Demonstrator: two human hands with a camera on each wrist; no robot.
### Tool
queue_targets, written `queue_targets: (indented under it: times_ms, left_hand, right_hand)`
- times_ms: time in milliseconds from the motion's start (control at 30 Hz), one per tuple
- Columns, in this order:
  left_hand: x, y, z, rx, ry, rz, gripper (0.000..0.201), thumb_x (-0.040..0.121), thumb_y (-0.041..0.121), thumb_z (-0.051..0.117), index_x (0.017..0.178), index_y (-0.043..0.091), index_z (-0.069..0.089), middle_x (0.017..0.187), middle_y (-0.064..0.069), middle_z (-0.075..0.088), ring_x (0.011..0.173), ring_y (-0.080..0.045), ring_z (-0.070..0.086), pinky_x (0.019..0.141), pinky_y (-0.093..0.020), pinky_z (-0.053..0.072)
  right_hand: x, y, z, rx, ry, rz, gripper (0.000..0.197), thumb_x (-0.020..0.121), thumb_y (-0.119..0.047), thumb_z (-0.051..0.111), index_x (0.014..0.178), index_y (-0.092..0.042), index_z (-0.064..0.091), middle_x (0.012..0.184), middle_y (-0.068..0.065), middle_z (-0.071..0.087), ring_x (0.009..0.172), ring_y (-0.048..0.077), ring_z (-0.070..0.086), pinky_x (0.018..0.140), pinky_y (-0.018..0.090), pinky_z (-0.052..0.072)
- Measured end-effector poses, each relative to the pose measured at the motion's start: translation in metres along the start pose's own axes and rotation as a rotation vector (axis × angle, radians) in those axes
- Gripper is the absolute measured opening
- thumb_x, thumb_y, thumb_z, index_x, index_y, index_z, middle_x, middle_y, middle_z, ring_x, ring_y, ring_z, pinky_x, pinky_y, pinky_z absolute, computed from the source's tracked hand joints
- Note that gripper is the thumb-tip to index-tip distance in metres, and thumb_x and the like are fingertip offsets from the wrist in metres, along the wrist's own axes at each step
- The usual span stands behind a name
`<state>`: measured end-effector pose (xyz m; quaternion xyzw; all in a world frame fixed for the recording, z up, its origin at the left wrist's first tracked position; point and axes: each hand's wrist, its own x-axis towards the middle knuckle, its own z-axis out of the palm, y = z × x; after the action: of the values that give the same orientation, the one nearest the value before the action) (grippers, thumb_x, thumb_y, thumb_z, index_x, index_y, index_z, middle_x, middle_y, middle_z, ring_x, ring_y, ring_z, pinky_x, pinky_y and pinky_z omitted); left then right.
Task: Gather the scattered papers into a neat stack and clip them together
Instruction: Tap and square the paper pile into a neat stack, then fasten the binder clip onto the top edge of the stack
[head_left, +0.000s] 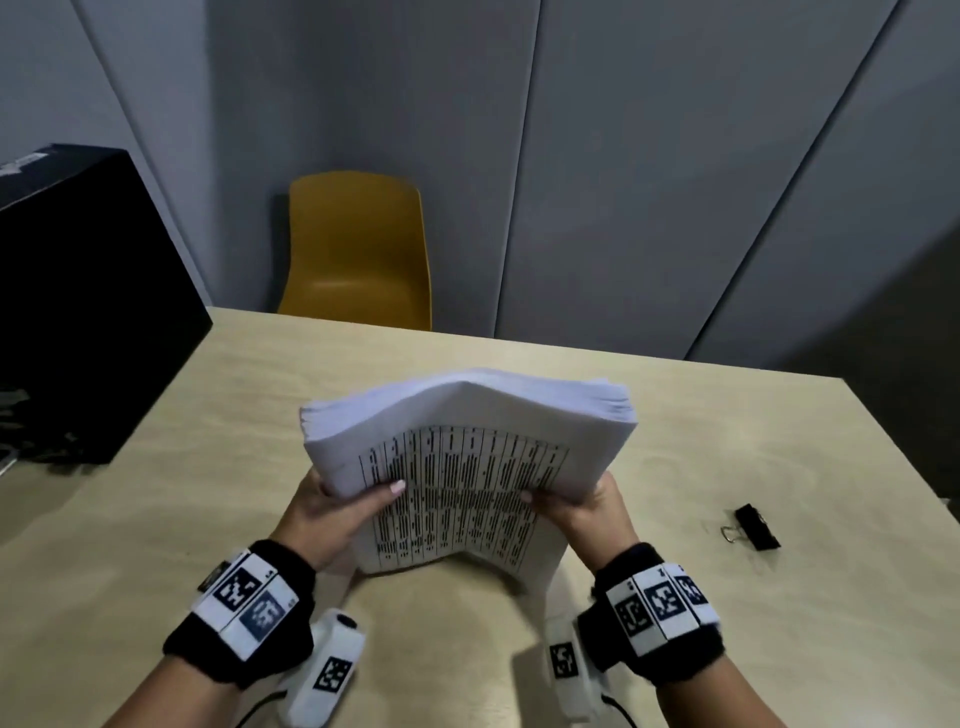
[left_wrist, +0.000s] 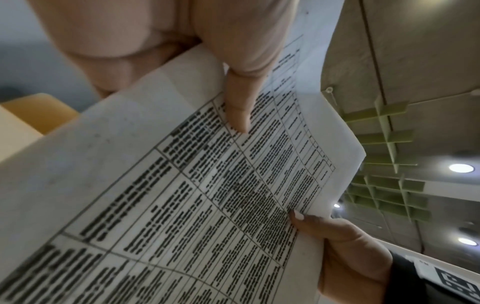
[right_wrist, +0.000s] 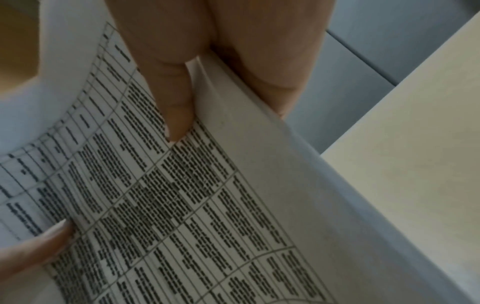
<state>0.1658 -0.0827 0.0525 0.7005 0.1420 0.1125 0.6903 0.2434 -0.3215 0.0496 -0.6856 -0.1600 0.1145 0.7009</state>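
Note:
A thick stack of white papers (head_left: 467, 457) with a printed table on the near sheet stands on edge on the table, bowed upward in the middle. My left hand (head_left: 337, 504) grips its left side, thumb across the printed face. My right hand (head_left: 582, 506) grips its right side the same way. The left wrist view shows the printed sheet (left_wrist: 207, 195) under my left thumb (left_wrist: 237, 107), with the right hand (left_wrist: 345, 246) at the far edge. In the right wrist view my right thumb (right_wrist: 176, 115) presses the sheet (right_wrist: 207, 205). A black binder clip (head_left: 756, 526) lies on the table to the right.
The light wooden table (head_left: 208, 519) has its far edge ahead. A yellow chair (head_left: 358, 249) stands behind it. A black box (head_left: 78, 301) sits at the table's left side. Grey wall panels (head_left: 623, 156) close off the back.

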Motion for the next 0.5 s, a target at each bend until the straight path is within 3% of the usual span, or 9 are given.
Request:
queue_targets:
  times_ms: [67,167,267,333,400,500]
  left_hand:
    - [0.002,-0.001,-0.003,0.019,0.002,0.009,0.033,0.061,0.006,0.083,0.084,0.021,0.065,0.068,0.024,0.072,0.07,0.009,0.066,0.07,-0.011,0.054]
    - [-0.002,-0.007,-0.002,0.045,-0.042,-0.048,0.051,0.041,0.027,0.089,0.086,0.02,0.067,0.071,0.021,0.073,0.072,0.006,0.068,0.073,-0.018,0.056]
    - [-0.003,-0.014,0.002,0.071,-0.016,-0.046,0.034,0.067,0.004,0.078,0.086,0.027,0.062,0.064,0.029,0.069,0.067,0.013,0.064,0.073,-0.019,0.052]
    - [0.0,-0.013,0.002,0.087,-0.023,-0.018,0.035,0.072,-0.002,0.073,0.086,0.028,0.061,0.064,0.032,0.067,0.068,0.015,0.063,0.065,-0.01,0.05]
    - [0.001,-0.011,0.002,0.098,-0.036,-0.012,0.034,0.071,-0.004,0.073,0.085,0.026,0.063,0.066,0.026,0.07,0.07,0.009,0.066,0.065,-0.009,0.052]
    - [-0.003,-0.014,0.003,0.088,-0.02,-0.066,0.036,0.054,0.024,0.083,0.085,0.028,0.066,0.071,0.024,0.072,0.075,0.004,0.068,0.078,-0.021,0.051]
  right_hand:
    - [0.002,0.001,-0.003,0.035,0.012,0.001,0.037,0.065,0.014,0.072,0.065,-0.023,0.075,0.067,-0.011,0.074,0.068,0.001,0.067,0.066,0.023,0.057]
    - [0.001,0.013,-0.003,-0.019,0.011,0.053,0.044,0.068,0.017,0.069,0.067,-0.027,0.076,0.069,-0.011,0.074,0.07,0.003,0.067,0.072,0.03,0.057]
    - [0.0,0.022,0.001,-0.047,0.038,0.092,0.043,0.068,0.014,0.07,0.065,-0.029,0.076,0.069,-0.012,0.075,0.071,0.002,0.068,0.073,0.027,0.055]
    - [0.0,0.021,0.0,-0.015,0.077,0.097,0.042,0.069,0.016,0.069,0.064,-0.025,0.075,0.068,-0.011,0.075,0.07,0.002,0.068,0.07,0.024,0.056]
    - [-0.002,0.023,0.0,0.002,0.078,0.098,0.041,0.07,0.017,0.067,0.069,-0.023,0.073,0.069,-0.012,0.075,0.071,0.001,0.068,0.07,0.022,0.056]
    - [-0.009,0.03,0.002,-0.067,0.082,0.162,0.038,0.069,0.011,0.071,0.066,-0.026,0.074,0.068,-0.014,0.074,0.071,0.0,0.068,0.073,0.026,0.055]
